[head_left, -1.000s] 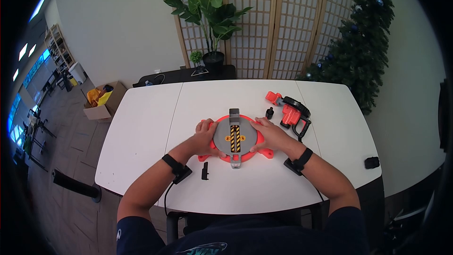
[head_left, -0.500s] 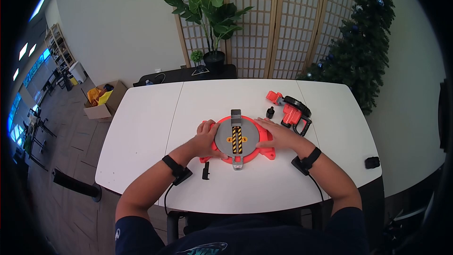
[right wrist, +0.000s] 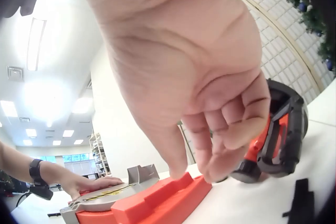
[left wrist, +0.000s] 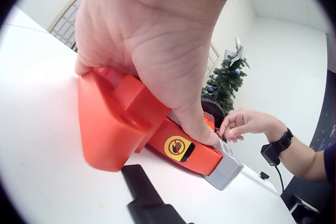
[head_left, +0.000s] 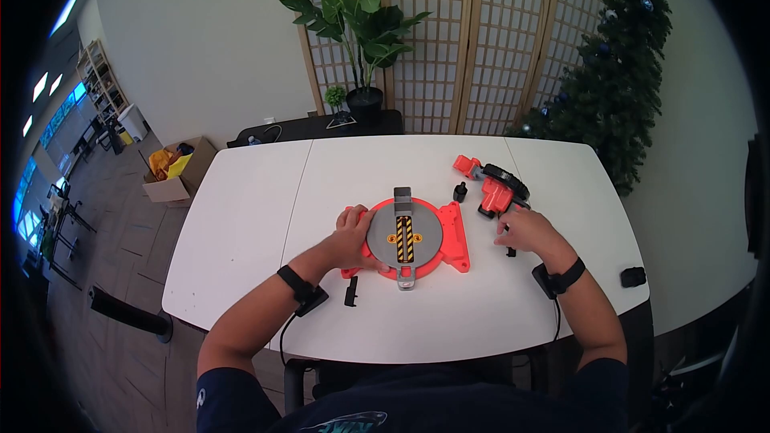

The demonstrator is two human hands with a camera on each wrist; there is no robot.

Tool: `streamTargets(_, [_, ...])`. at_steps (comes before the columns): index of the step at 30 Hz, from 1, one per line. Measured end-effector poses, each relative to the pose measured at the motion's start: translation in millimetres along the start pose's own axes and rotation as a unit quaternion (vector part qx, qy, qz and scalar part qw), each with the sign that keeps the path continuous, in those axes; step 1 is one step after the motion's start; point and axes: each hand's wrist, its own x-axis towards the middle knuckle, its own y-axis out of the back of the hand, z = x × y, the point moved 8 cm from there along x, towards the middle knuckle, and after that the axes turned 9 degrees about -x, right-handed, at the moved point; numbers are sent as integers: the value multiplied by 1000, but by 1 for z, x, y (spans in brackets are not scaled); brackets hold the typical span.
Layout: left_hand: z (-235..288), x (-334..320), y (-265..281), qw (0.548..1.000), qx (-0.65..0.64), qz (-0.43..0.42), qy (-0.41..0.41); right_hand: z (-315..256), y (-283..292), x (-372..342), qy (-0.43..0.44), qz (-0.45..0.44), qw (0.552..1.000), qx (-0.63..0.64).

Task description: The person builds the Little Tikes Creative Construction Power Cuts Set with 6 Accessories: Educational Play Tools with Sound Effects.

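Observation:
My left hand (head_left: 350, 242) grips the left side of an orange-and-grey toy miter saw base (head_left: 405, 242), thumb along its front edge and fingers toward the back. The base lies flat, its round grey turntable marked with black-and-yellow stripes. Off to the right, my right hand (head_left: 531, 234) hovers over the table with loosely bent fingers and holds nothing. It overlaps the handle end of the orange-and-black toy saw head (head_left: 497, 192) in the head view. Under that hand lies a small black piece (right wrist: 302, 203).
Near the front left of the base lies a thin black piece (head_left: 350, 291). A small black knob-like part (head_left: 459, 192) stands behind the base on the right. A black object (head_left: 632, 277) sits at the table's right edge. A potted plant (head_left: 365, 100) is behind the white table (head_left: 241, 256).
My right hand has let go of the base's right side and moved right, to beside the saw head. The base has shifted slightly right; my left hand stays on it.

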Motion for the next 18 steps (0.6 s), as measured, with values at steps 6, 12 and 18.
streamTargets(6, [1,0,1,1000,1,-4,3,13,-19,-5,-54,-6,994,-98])
streamTargets(12, [-2,1,-1,1000,-1,0,-3,13,-32,-2,-80,3,990,-118])
streamTargets(18, [0,0,0,1000,-4,-2,-6,17,-43,0,-68,7,988,-138])
